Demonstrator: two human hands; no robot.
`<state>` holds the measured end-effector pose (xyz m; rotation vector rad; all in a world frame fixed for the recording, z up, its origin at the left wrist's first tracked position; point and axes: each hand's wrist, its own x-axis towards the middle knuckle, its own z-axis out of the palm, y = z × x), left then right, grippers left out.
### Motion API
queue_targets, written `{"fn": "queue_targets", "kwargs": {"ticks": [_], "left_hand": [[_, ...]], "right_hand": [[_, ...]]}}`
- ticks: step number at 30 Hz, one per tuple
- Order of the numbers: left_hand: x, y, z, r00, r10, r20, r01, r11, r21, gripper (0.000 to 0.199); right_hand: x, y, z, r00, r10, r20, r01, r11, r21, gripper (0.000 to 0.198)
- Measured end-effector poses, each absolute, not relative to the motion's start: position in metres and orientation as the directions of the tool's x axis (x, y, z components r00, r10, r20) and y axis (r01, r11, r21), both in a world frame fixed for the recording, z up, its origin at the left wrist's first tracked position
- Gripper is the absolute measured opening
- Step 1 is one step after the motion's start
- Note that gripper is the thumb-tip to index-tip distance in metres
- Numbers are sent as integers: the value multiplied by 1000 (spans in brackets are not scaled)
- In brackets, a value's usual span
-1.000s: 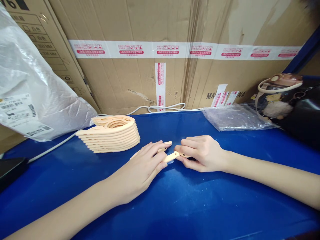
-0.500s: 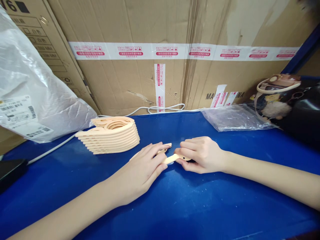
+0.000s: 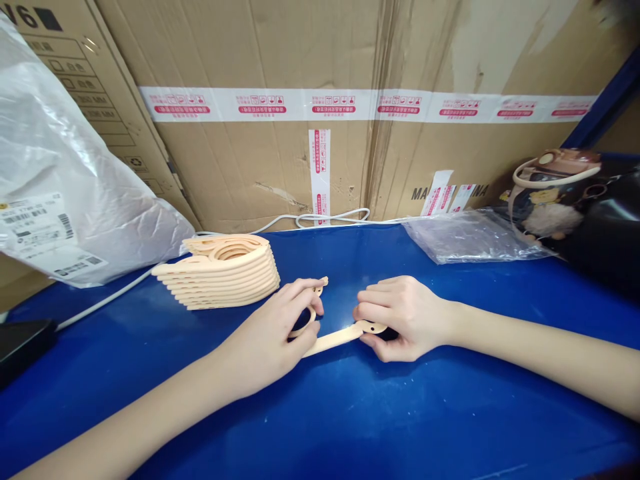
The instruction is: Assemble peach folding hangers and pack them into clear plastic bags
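Note:
A peach plastic folding hanger lies on the blue table between my hands. My left hand pinches its hook end, with the curved hook looping up by my fingertips. My right hand grips the other end, where a small hole shows by the thumb. The straight arm of the hanger runs between both hands, just above the table. A stack of several folded hangers of the same colour stands to the left, apart from my hands.
Large taped cardboard boxes stand along the back. A white plastic parcel bag leans at left, a clear plastic bag lies at back right, next to a dark bag. A white cable runs along the boxes.
My left hand has lifted and curled its fingers around the hook end. The hanger has unfolded, its arm now stretching longer between my hands.

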<state>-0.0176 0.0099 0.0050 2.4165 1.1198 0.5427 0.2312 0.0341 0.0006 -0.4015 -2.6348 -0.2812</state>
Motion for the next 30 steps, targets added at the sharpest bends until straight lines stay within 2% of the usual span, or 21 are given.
{"fn": "queue_targets", "kwargs": {"ticks": [3, 8, 14, 18, 24, 27, 30], "left_hand": [[-20, 13, 2, 581, 795, 174, 574, -552, 604, 18], [-21, 18, -2, 559, 783, 273, 504, -583, 637, 22], [-20, 23, -6, 514, 753, 410, 468, -647, 601, 19], [-18, 22, -6, 490, 767, 414, 471, -633, 614, 14], [-18, 19, -3, 483, 770, 416, 515, -635, 576, 10], [-18, 19, -4, 489, 763, 423, 522, -644, 559, 9], [-18, 19, -3, 497, 754, 429, 539, -656, 528, 9]], "right_hand": [[230, 33, 3, -865, 222, 450, 299, 948, 106, 18], [230, 34, 7, -871, 218, 440, 265, 963, 48, 17], [231, 37, 8, -866, 253, 431, 268, 963, -27, 20], [232, 39, 6, -864, 256, 433, 279, 960, -12, 23], [234, 41, 4, -795, 304, 525, 352, 936, -8, 33], [234, 39, 3, -772, 318, 551, 363, 931, -29, 29], [232, 36, 3, -714, 365, 598, 454, 891, -1, 26]]}}
